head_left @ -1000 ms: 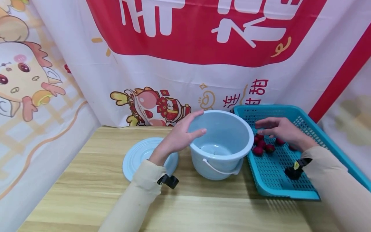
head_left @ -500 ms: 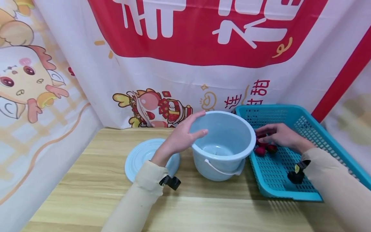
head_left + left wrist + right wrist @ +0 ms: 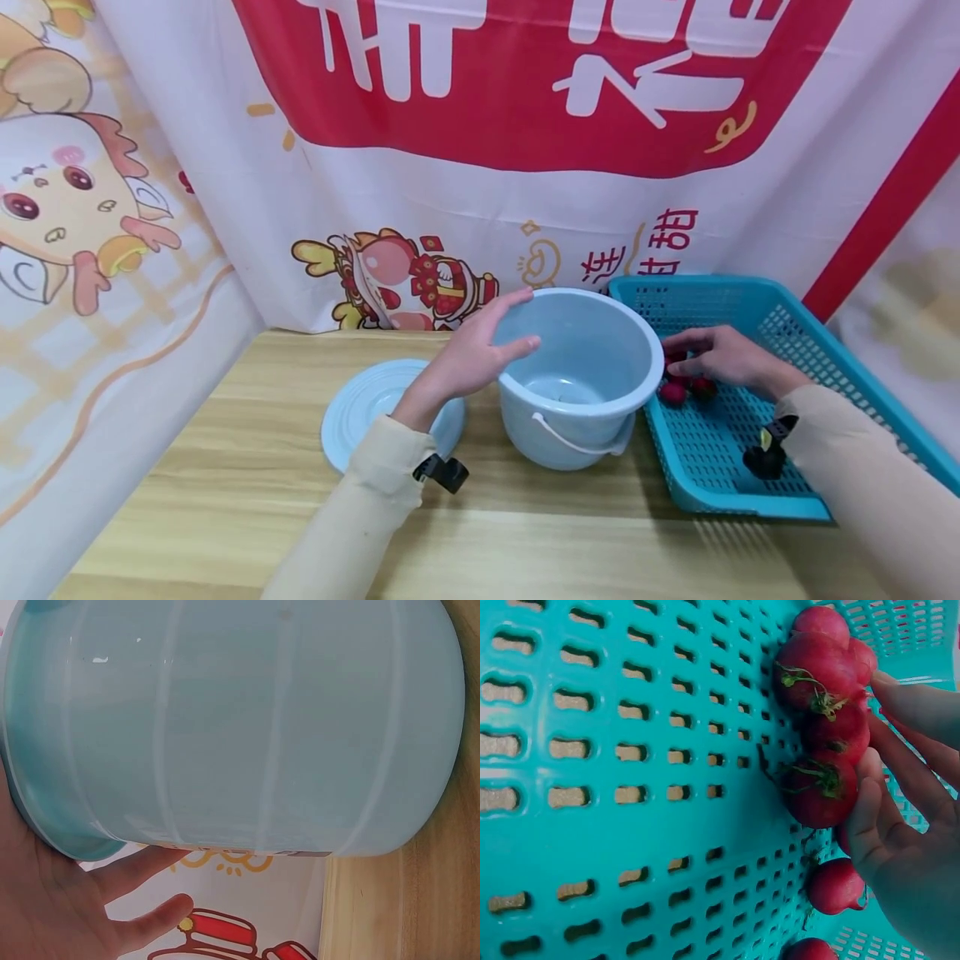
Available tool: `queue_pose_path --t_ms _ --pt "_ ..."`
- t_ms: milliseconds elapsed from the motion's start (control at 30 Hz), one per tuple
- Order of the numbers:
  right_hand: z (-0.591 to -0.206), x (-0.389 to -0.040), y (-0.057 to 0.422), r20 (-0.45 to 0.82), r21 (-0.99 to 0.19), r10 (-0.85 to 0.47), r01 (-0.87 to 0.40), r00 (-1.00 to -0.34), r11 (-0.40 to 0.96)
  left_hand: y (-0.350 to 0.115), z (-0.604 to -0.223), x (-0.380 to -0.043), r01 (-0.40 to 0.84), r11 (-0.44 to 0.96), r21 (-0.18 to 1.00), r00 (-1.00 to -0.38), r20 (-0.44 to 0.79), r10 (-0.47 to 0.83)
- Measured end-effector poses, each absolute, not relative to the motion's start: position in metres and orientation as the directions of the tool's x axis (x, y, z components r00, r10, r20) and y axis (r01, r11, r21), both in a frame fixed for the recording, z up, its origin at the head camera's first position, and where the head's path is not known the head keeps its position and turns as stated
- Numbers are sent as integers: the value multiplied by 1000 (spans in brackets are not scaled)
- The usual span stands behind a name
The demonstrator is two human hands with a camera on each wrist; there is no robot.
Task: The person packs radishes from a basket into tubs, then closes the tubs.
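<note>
A light blue bucket with a white handle stands on the table. My left hand holds its left rim, thumb over the inside and fingers along the outer wall. In the left wrist view two fingers stretch beside the bucket wall. My right hand is inside the turquoise basket, among red radishes. In the right wrist view, thumb and fingers of that hand pinch a radish in the cluster; the fingers partly hide it. Several more radishes lie around it.
A round light blue lid lies on the wooden table, left of the bucket and partly under the left forearm. The perforated basket touches or nearly touches the bucket's right side. A printed cloth hangs behind the table.
My right hand has come down from above the radishes into the cluster, and its fingers have closed on one. The left hand stays at the bucket's rim; the view has shifted slightly.
</note>
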State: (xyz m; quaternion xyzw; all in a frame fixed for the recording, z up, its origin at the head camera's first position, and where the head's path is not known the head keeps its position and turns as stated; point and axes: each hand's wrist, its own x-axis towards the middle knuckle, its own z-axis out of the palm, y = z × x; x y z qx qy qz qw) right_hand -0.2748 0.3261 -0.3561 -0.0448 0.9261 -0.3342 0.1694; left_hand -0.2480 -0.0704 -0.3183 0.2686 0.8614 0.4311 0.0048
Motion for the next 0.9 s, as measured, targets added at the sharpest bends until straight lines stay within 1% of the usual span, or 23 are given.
queue_pose_path --t_ms 300,600,900 --pt "-357 -276 322 -282 -624 -207 16 -937 781 -70 -319 -247 456 478 751 -858 227 461" --pt "-359 -280 323 -234 -577 -209 -38 -950 816 -68 -318 -246 448 485 751 -862 220 456" --pt "-360 -281 316 -215 -548 -203 -54 -955 835 -69 -318 -246 460 487 742 -857 228 462"
